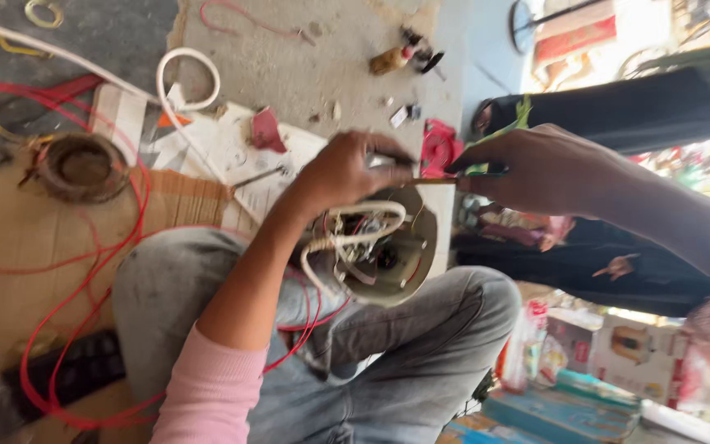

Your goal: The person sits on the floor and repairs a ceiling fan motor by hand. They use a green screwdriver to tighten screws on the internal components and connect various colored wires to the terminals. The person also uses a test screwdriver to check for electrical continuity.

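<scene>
1. The left hand point(347, 171) is closing its fingers around a small metal tool tip point(384, 160), thumb and forefinger pressed together on it, just above the open housing.
2. The right hand point(536, 168) is pinching a thin dark-handled tool point(477, 171) between thumb and fingertips; the tool's slim shaft is running level toward the left hand, and the two hands are nearly meeting.
3. One round cream-coloured motor housing point(408, 263) is resting on the person's lap, between the two grey-trousered knees, directly beneath both hands. Its open face is showing a tangle of inner wiring.
4. One thick white sleeved cable point(347, 238) is looping out of the housing's rim and curling back across its opening; thin red wires are lying inside beside it.
5. Several red wires point(84, 279) are trailing from the lap across the floor to the left, in long loops; I cannot count them exactly.
6. One round copper-wound coil point(82, 168) is sitting on the cardboard sheet point(10, 247), well apart from the hands.
7. One white cord loop point(188, 78) is lying on the concrete beyond it, near some papers point(232, 152).
8. One pink sleeve point(211, 390) is covering the left forearm.
</scene>
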